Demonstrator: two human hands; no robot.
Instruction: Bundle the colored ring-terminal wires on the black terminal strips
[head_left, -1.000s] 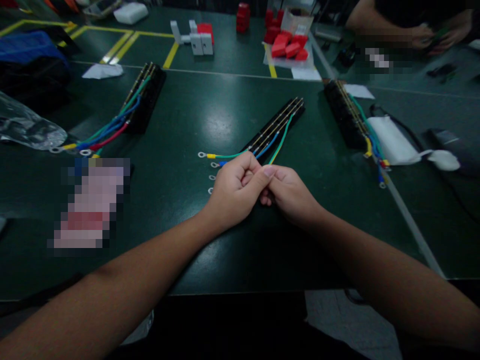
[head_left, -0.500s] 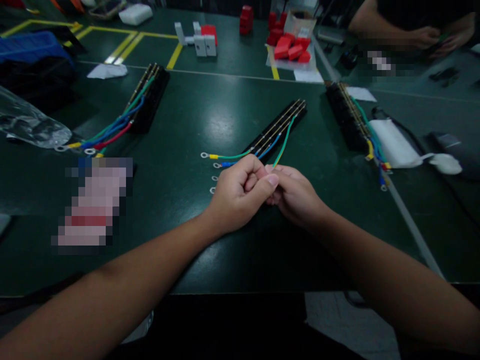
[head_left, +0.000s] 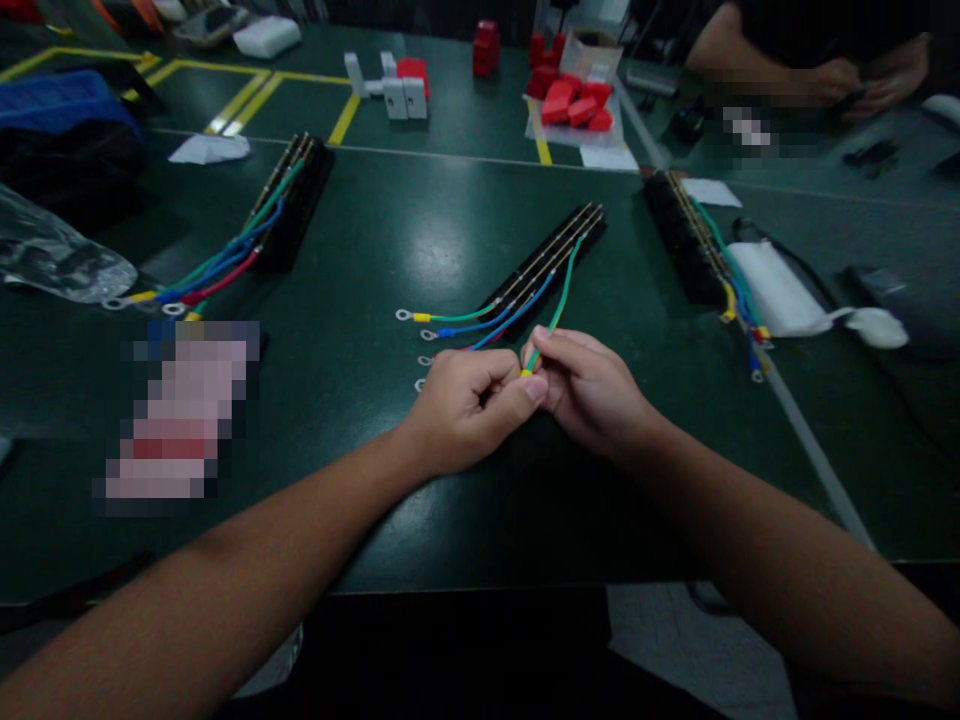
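1. Left hand [head_left: 476, 408] pinches the slim green-yellow insulated wire [head_left: 563, 297] at its yellow sleeve [head_left: 526, 374]; right hand [head_left: 589, 385] grips just above!
2. It arches off the long black strip [head_left: 546, 262] on the tabletop [head_left: 405, 220]: bend gently, sparing that far joint [head_left: 584, 237].

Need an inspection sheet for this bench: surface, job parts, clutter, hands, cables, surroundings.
Surface: dark green table, yellow tape toward the far side.
Job's things: black strip beyond the hands, with a green wire running from its far end to them; similar strips at left and right.
Clutter: red parts, grey parts, white item at right.
Hands: left hand pinches the green wire near its yellow sleeve; right hand has its fingers on it farther up.
Cables: four ring ends show beyond the left hand, some wires partly hidden; black cord beside the white item.
Surroundings: another person's hands at upper right; what they hold is unclear.
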